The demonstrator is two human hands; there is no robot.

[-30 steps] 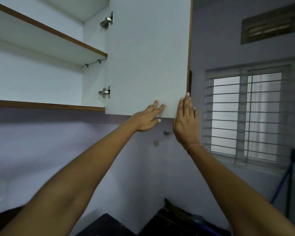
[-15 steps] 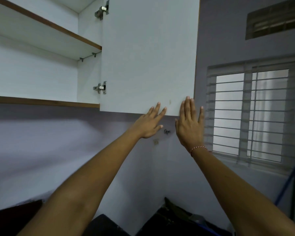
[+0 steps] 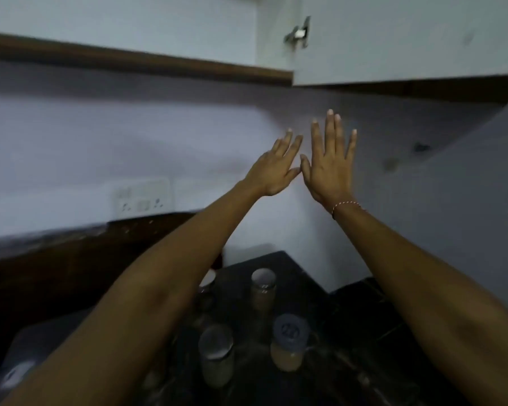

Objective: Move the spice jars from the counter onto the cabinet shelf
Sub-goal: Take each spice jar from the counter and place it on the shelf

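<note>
both arms stretched up and forward, left hand [image 3: 273, 171] and right hand [image 3: 330, 165] side by side, fingers straight and spread, holding nothing, thumbs nearly touching, backs toward the camera

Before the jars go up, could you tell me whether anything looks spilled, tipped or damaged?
Nothing stands out: the spice jars stand upright and capped on the counter, with no visible spill, though the view is blurred.

Both forearms are bare, no sleeves showing. A thin red-and-white thread bracelet [image 3: 346, 205] circles the wrist just below the right hand [image 3: 329, 168].
</note>
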